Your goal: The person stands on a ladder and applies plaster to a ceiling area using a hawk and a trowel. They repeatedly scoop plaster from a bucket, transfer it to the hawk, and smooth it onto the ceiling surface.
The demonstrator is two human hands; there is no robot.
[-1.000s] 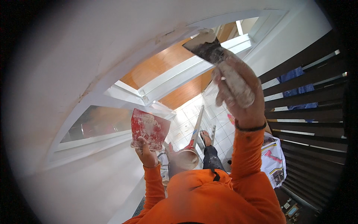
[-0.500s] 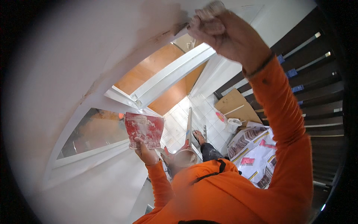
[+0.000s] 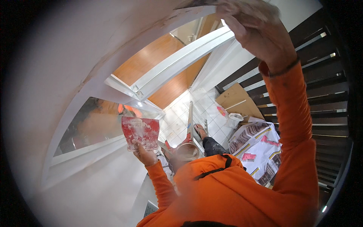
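Note:
My left hand grips the lower edge of a red plastic spreader, its face smeared with whitish putty. It hangs in front of the glass pane, apart from the wall. High at the top of the view, my right hand is closed around a putty knife whose dark thin blade lies by the white wall, over the edge of the opening. Its handle is hidden in my fingers, which are partly blurred. A rough brownish line runs along that edge.
Below me are a ladder and a round bucket by my body. A cardboard sheet and printed white sheeting lie on the right, beside dark slats. The white frame crosses the opening.
My right hand has moved up and to the right along the wall edge with the putty knife. The spreader in my left hand has shifted slightly left and down.

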